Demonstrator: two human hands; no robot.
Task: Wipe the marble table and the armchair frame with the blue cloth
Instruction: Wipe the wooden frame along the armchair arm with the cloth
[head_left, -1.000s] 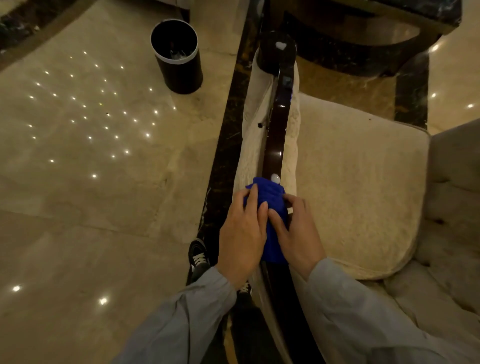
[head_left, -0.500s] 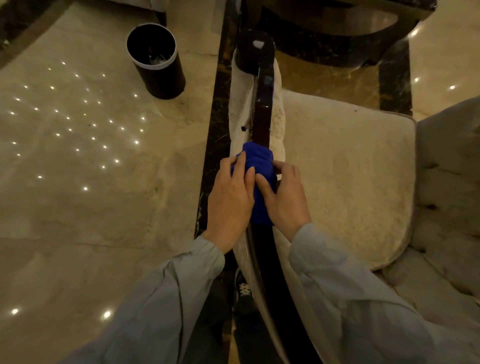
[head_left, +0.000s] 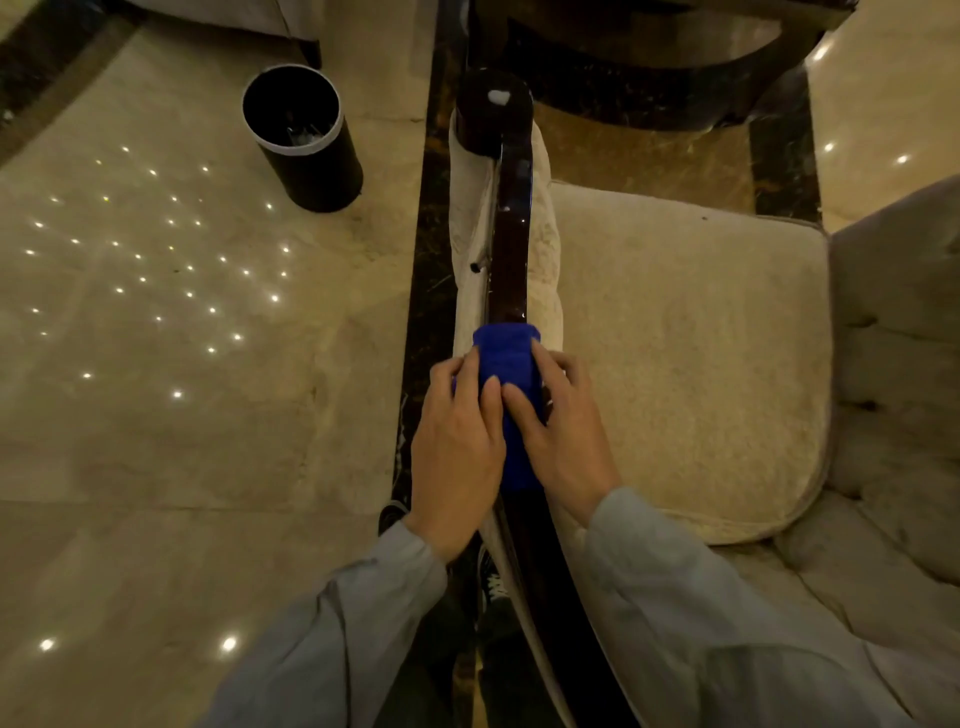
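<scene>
The blue cloth (head_left: 506, 364) is wrapped over the dark glossy wooden armrest (head_left: 511, 249) of the armchair frame, about halfway along it. My left hand (head_left: 457, 441) presses the cloth from the left side and my right hand (head_left: 563, 431) presses it from the right, fingertips meeting on top. The armrest ends far from me in a round dark knob (head_left: 493, 111). A dark marble table (head_left: 649, 62) stands beyond the chair at the top.
The cream seat cushion (head_left: 685, 353) lies right of the armrest, with the tufted chair back (head_left: 898, 374) at far right. A black waste bin (head_left: 301, 137) stands on the shiny beige floor at upper left. My shoe (head_left: 392, 514) shows below the left hand.
Both hands slid the cloth forward along the armrest toward the knob, and the camera view shifted with them. The two-handed grip on the cloth is unchanged.
</scene>
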